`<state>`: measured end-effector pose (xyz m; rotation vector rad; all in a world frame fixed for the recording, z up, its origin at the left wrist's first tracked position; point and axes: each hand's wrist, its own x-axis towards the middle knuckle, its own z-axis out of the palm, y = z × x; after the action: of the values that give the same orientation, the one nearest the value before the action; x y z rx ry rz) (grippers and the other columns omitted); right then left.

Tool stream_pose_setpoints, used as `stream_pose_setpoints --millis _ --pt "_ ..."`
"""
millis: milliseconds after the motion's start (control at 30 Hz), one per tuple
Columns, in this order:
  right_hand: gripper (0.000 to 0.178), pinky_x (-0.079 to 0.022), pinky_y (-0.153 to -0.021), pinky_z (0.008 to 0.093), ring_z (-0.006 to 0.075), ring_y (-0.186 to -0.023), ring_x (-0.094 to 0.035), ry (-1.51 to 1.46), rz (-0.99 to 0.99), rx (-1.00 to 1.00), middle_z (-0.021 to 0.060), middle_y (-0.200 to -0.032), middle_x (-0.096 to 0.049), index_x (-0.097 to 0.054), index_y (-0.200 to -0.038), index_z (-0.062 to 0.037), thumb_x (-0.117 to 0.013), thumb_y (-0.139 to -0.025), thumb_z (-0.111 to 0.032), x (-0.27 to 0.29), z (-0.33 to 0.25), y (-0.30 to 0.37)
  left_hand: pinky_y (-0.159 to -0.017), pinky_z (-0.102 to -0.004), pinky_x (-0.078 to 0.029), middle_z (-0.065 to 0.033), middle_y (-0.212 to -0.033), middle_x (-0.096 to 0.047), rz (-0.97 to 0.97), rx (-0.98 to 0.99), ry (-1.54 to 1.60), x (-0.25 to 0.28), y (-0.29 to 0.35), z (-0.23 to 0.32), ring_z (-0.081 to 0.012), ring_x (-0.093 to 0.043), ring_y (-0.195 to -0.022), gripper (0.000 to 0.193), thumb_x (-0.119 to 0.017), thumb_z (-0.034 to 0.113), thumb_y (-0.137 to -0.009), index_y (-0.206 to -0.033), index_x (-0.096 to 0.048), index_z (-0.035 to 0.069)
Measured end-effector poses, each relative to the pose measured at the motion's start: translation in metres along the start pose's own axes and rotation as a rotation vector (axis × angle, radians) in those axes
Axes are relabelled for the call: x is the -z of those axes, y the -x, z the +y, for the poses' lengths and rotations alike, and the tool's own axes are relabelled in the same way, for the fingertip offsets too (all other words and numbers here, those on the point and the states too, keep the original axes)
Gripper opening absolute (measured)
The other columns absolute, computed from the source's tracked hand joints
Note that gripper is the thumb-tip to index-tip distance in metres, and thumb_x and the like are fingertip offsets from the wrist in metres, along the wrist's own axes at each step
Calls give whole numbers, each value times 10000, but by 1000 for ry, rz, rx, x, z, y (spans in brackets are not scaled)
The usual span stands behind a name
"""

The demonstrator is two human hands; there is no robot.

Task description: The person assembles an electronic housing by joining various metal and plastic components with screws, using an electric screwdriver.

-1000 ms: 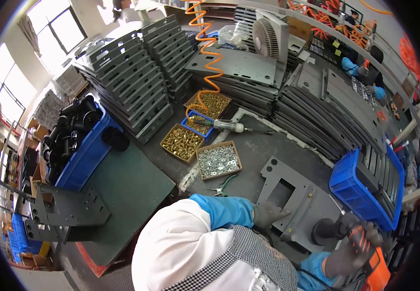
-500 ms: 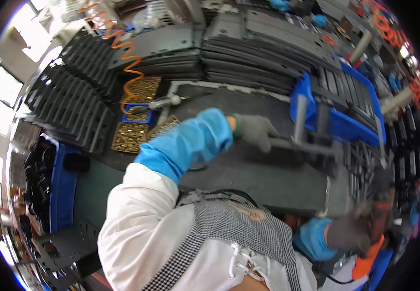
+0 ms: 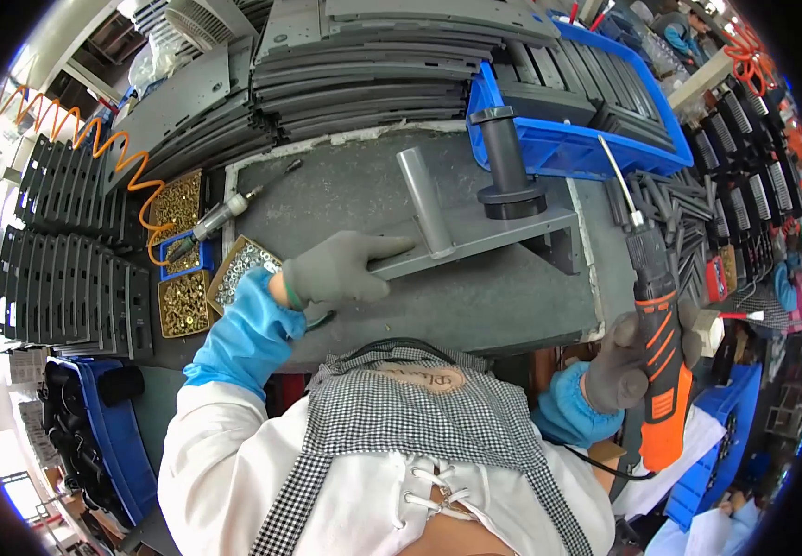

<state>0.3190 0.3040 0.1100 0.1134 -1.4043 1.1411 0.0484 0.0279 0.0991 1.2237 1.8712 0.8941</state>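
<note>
— Place of the grey metal bracket (image 3: 475,243)?

— Lying flat on the dark desk (image 3: 345,190), about mid-surface, just in front of the blue bin (image 3: 568,148). Carrying a dark round post (image 3: 509,162) upright near its right end and a grey tube (image 3: 424,199) leaning up from its middle.

— Long axis?

— Running left to right across the desk, tilted a little, right end farther away and higher in view. Left end pointing toward the trays of brass screws (image 3: 183,255).

— Left hand (image 3: 341,269)?

— Gloved in grey, laid over the bracket's left end, grip closed around that end, index finger stretched along the bar.

— Right hand (image 3: 618,366)?

— Low at the desk's right edge, grip wrapped tight round an orange-and-black power screwdriver (image 3: 656,352). Bit aimed up and away, toward the bin, well apart from the bracket.

— How far along, by the look of it?

— Hard to say firmly. Seemingly positioned and steadied, post and tube already in place on it. Driving probably not begun at this spot: bit touching nothing, no screw visible under it. Fasteners already in the bracket too small to tell.

— Anything else near?

— An air driver (image 3: 220,215) on an orange coiled hose (image 3: 95,139) resting at the desk's left, beside the screw trays; stacks of grey plates (image 3: 373,56) behind.
</note>
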Motion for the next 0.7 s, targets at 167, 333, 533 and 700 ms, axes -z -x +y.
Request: stream_pose_setpoints --millis 167,333,533,700 --pt "882 -603 -875 299 219 -1228 -599 -79 -125 -172 89 -1525 -494 -470 -1494 -134 -912 -756 -331 -16 14 -6 -734 -323 -540 -106 -898 -704 -81 -9 141 25 -11 -27 -180 -668 -774 795 -717 167 -743 -1494 -505 20" --pt "872 -590 -736 282 200 -804 -708 -34 -351 -67 273 -1479 -496 -399 -1519 -55 -873 -810 -241 -41 40 -4 -610 -283 -553 -97 -902 -718 -64 404 306 66 -47 -19 -152 -674 -715 531 -685 109 -814 -1329 -632 -9" --pt "837 -633 -770 404 263 -988 -718 -145 -468 -385 237 -1627 -302 -319 -1582 -238 -701 -878 5 -46 40 39 -591 -296 -590 -124 -930 -728 19 426 361 55 -29 -85 -158 -700 -701 401 -613 8 -867 -1261 -628 -62" --pt "668 -602 -904 413 289 -1121 -679 -311 -373 -488 233 -1639 -302 -376 -1558 -127 -663 -958 -63 -57 63 79 -645 -314 -595 -108 -947 -738 87 408 399 50 -26 -81 -169 -710 -731 407 -627 28 -871 -1272 -641 -41"
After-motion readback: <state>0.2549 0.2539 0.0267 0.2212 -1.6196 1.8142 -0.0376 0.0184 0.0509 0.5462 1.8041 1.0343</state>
